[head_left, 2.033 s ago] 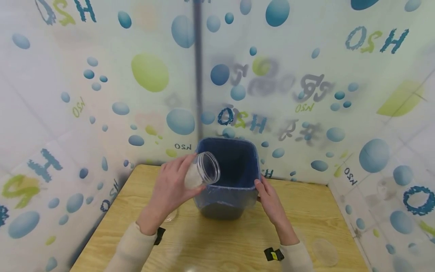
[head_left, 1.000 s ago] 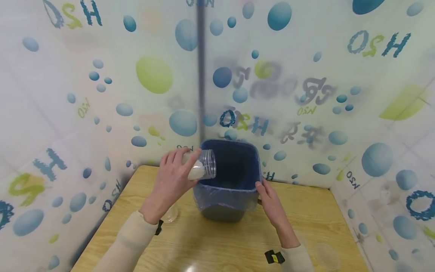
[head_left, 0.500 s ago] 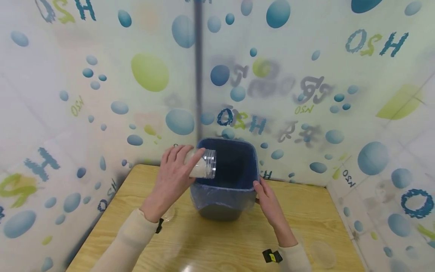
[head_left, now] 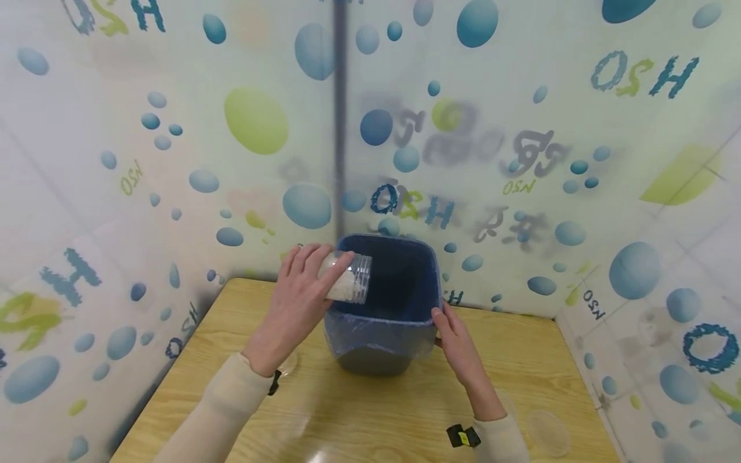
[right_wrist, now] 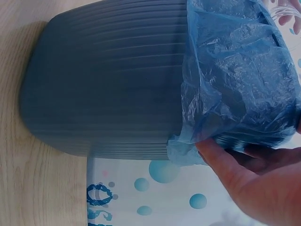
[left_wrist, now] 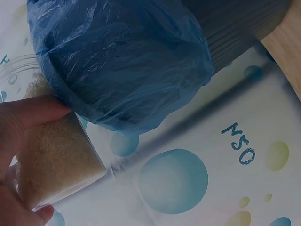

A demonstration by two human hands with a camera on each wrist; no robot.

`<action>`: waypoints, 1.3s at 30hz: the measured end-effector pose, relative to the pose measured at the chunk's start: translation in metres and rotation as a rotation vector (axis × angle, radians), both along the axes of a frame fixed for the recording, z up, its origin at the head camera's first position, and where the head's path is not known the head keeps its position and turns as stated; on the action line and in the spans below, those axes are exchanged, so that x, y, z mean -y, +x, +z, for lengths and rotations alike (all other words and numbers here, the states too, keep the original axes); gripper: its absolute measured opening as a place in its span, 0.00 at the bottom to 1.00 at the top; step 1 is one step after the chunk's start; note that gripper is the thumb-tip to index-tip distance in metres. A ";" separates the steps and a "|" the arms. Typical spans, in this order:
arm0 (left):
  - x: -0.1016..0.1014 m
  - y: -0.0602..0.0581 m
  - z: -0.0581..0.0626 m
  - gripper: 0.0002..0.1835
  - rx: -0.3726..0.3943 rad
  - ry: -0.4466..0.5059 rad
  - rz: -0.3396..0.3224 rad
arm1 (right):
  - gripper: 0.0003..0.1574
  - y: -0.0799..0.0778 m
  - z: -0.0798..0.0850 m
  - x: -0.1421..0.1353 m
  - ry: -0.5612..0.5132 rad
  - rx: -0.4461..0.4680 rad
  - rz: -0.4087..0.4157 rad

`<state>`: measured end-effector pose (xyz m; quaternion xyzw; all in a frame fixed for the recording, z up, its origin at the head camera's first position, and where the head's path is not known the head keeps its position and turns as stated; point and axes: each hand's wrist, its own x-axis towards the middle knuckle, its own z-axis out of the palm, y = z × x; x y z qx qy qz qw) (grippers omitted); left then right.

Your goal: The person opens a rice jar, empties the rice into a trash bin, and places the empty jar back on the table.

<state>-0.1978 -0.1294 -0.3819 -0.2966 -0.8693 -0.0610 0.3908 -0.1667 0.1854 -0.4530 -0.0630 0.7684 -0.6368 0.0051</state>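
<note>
My left hand (head_left: 298, 299) grips a clear plastic jar (head_left: 350, 280), tipped on its side at the left rim of the trash bin. The jar's threaded mouth points right over the bin's opening. In the left wrist view, pale rice-like grains (left_wrist: 56, 160) fill much of the jar and reach up near its mouth. The dark grey trash bin (head_left: 373, 361) stands upright, lined with a blue plastic bag (head_left: 399, 276) folded over its rim. At the bin's right rim, my right hand (head_left: 460, 344) holds the edge, thumb outside on the bag. The bin's bottom inside is too dark to see.
The wooden table (head_left: 359, 418) sits in a corner of bubble-patterned walls (head_left: 492, 161). Behind my left wrist lies a clear round lid (head_left: 288, 365), partly hidden. Another translucent disc (head_left: 548, 433) lies at the table's right front.
My left hand has turned the jar so its mouth swings from facing me towards the right, over the bin. Grains have shifted towards the mouth. The right hand stays on the rim.
</note>
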 end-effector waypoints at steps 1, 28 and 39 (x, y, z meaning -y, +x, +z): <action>0.000 0.000 0.000 0.51 0.001 -0.002 0.000 | 0.38 0.000 0.000 0.000 -0.002 0.001 -0.001; -0.003 -0.002 -0.001 0.46 -0.012 -0.013 -0.004 | 0.41 0.000 0.002 0.001 -0.008 0.020 0.003; -0.003 -0.002 0.001 0.49 -0.021 -0.020 0.001 | 0.41 -0.001 -0.001 0.001 0.012 0.027 -0.022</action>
